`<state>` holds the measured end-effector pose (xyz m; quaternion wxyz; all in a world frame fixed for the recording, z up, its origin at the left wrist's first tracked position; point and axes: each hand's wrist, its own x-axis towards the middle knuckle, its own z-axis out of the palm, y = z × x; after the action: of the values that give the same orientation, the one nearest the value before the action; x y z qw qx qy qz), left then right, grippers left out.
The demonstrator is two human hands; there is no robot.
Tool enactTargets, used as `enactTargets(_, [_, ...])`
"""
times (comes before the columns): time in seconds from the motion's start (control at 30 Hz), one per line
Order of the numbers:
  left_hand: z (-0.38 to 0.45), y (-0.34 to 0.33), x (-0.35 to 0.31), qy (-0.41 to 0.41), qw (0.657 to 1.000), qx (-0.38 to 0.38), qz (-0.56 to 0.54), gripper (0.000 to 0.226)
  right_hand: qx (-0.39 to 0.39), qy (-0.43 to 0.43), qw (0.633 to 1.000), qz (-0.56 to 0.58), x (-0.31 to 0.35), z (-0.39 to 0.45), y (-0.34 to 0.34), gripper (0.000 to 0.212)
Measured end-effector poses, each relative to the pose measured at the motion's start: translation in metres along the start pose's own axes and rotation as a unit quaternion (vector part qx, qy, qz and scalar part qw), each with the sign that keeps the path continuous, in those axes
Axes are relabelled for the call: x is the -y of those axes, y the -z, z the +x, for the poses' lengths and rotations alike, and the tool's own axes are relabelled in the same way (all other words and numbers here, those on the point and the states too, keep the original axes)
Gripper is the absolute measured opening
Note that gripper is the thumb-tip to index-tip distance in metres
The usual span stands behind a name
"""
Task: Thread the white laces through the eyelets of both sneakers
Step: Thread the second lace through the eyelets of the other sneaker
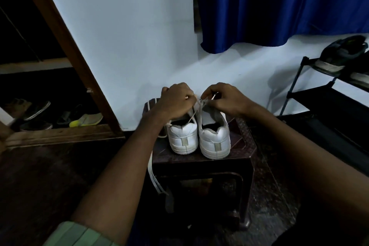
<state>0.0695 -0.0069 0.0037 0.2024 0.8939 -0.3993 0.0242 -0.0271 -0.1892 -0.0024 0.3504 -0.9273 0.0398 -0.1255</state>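
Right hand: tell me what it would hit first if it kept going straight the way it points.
The right hand points left, toward the left hand, pinching a white lace between them over the sneakers. It would likely meet the left hand's fingers first; depth between them is unclear.

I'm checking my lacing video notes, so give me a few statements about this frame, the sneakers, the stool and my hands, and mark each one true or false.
1. The two white leather sneakers stand on a dark brown plastic stool with their heels toward the camera. True.
2. The right hand hangs idle beside the stool. False: it pinches a white flat lace above the sneakers.
3. A loose white lace strand hangs over the stool's left edge. True.
4. The curtain behind is red. False: the hanging fabric curtain is blue.
5. The left hand is over the left sneaker. True.
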Motion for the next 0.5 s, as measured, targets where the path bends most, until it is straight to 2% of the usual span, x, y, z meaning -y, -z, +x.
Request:
enactTargets(0.07, [0.0, 0.011, -0.004, 0.029, 0.981, -0.044, -0.185, 0.042, -0.007, -0.025, 0.996, 0.084, 0.007, 0.002, -0.002, 0.016])
enactTargets(0.13, [-0.001, 0.021, -0.015, 0.032, 0.926, -0.076, -0.368, 0.04, -0.004, -0.042, 0.98, 0.195, 0.017, 0.003, -0.004, 0.015])
enactTargets(0.2, [-0.001, 0.029, -0.024, 0.027, 0.873, -0.087, -0.48, 0.036, 0.01, -0.047, 0.958, 0.281, 0.029, 0.002, -0.002, 0.009])
enactTargets(0.27, [0.0, 0.035, -0.025, 0.035, 0.857, -0.093, -0.506, 0.036, 0.017, -0.043, 0.916, 0.399, 0.037, 0.0, 0.003, 0.003])
enactTargets(0.33, [-0.001, 0.04, -0.018, 0.048, 0.868, -0.105, -0.484, 0.035, 0.008, -0.05, 0.833, 0.551, 0.04, -0.001, 0.016, 0.02])
enactTargets(0.4, [-0.002, 0.044, -0.01, 0.064, 0.873, -0.116, -0.469, 0.035, -0.045, -0.07, 0.768, 0.635, 0.035, -0.003, 0.032, 0.034])
enactTargets(0.5, [-0.005, 0.047, 0.0, 0.094, 0.876, -0.141, -0.452, 0.036, -0.156, -0.117, 0.729, 0.656, 0.017, -0.002, 0.047, 0.036])
